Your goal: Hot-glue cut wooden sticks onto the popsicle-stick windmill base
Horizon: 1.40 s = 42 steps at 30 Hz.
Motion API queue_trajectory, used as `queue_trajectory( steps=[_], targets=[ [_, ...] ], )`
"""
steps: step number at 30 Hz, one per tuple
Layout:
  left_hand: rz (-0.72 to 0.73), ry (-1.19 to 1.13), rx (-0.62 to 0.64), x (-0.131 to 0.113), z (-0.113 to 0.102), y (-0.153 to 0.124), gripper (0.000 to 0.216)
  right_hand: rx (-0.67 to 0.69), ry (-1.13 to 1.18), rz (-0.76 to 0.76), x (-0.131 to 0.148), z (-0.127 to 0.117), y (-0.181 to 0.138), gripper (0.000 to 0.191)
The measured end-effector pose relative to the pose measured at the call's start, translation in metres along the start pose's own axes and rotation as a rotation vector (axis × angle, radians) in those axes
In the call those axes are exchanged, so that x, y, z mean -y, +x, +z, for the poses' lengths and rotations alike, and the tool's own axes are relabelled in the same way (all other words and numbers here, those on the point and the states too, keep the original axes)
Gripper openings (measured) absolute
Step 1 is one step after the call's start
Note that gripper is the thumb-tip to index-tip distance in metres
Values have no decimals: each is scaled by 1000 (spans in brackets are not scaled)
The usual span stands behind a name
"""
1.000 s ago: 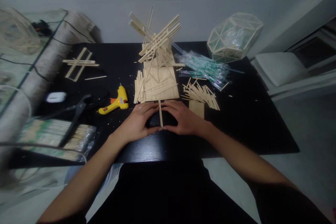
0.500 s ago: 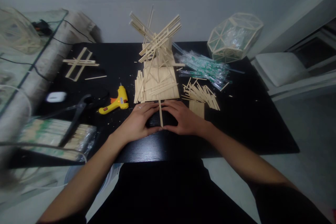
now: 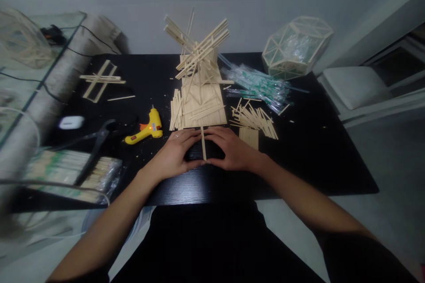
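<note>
Between my hands, near the table's front edge, wooden sticks [image 3: 203, 145] lie side by side in a narrow strip pointing away from me. My left hand [image 3: 175, 152] grips the strip from the left, fingers at its far end and thumb at its near end. From the right, my right hand [image 3: 232, 149] holds it the same way. Just beyond my fingertips lies a flat panel of sticks [image 3: 204, 112], with a windmill-like stick model [image 3: 199, 55] standing at its far part. A small stick panel [image 3: 249, 138] is beside my right hand.
A yellow glue gun [image 3: 146, 129] lies left of my hands, with pliers [image 3: 99, 141] and packaged sticks [image 3: 66, 172] farther left. Loose sticks [image 3: 255, 119] and plastic-wrapped sticks [image 3: 259, 84] lie to the right. A stick-framed polyhedron [image 3: 297, 46] stands at the back right.
</note>
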<state>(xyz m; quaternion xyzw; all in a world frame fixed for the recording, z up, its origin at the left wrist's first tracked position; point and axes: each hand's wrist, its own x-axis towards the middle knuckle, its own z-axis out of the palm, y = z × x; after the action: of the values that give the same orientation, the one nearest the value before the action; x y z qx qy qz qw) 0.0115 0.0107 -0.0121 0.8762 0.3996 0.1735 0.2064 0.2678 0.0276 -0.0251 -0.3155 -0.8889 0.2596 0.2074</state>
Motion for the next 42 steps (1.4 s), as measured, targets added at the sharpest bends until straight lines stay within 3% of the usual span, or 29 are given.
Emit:
queue_trajectory(
  steps=[42],
  targets=[
    [11, 5, -4, 1, 0, 0, 68, 4, -33, -8, 1, 0, 1, 62]
  ],
)
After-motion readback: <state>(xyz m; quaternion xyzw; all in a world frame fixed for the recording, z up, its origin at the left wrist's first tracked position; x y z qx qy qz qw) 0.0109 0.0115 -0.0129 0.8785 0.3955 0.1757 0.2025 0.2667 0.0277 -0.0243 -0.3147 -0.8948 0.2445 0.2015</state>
